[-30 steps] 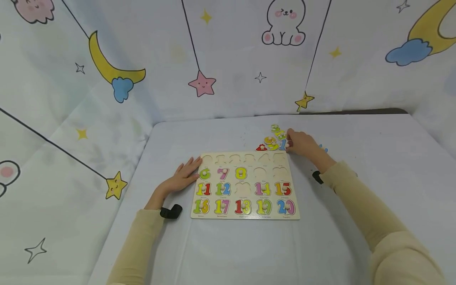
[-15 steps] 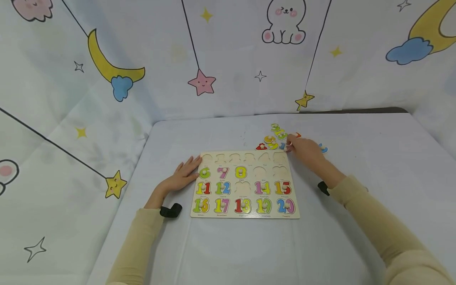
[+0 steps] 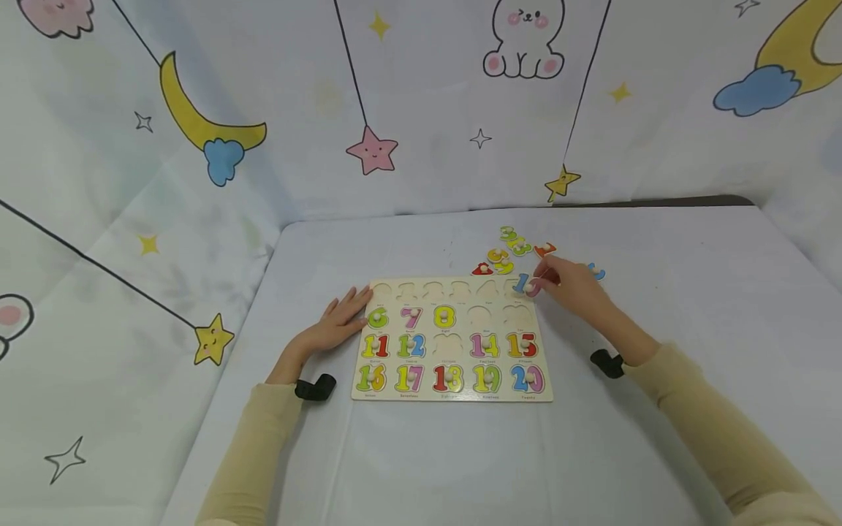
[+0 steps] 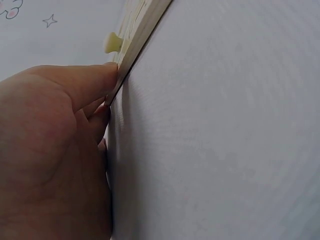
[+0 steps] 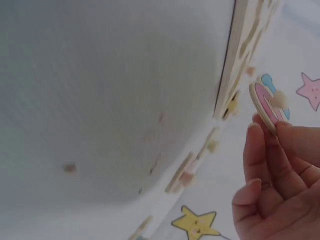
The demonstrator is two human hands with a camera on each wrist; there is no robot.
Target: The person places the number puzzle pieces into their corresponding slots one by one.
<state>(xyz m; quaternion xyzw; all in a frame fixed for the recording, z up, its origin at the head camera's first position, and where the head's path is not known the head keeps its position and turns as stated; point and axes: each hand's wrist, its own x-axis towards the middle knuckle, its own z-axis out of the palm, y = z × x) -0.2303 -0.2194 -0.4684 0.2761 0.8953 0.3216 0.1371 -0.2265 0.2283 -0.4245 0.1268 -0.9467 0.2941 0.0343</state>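
Observation:
My right hand (image 3: 580,286) pinches the number 10 puzzle piece (image 5: 262,100), a blue 1 and a pink 0 with a round wooden knob, between thumb and fingers. The piece is over the top right corner of the wooden number puzzle board (image 3: 449,346), tilted in the right wrist view. At the board's upper left edge rests my left hand (image 3: 334,323), fingers extended; the thumb touches the edge in the left wrist view. Colourful numbers from 6 to 20 sit in the lower rows, with recesses bare at 9, 10 and 13. The top row shows bare recesses.
Several loose number pieces lie behind the board, among them a green 3 (image 3: 507,233), a red piece (image 3: 482,269) and an orange-red piece (image 3: 544,250). Farther right is a blue piece (image 3: 596,271), partly behind the right hand. A patterned cloth (image 3: 427,88) hangs behind the table.
My right hand has drawn the number 10 piece from the loose pile toward me, onto the board's top right corner. The orange-red piece has come into sight. My left hand stays put.

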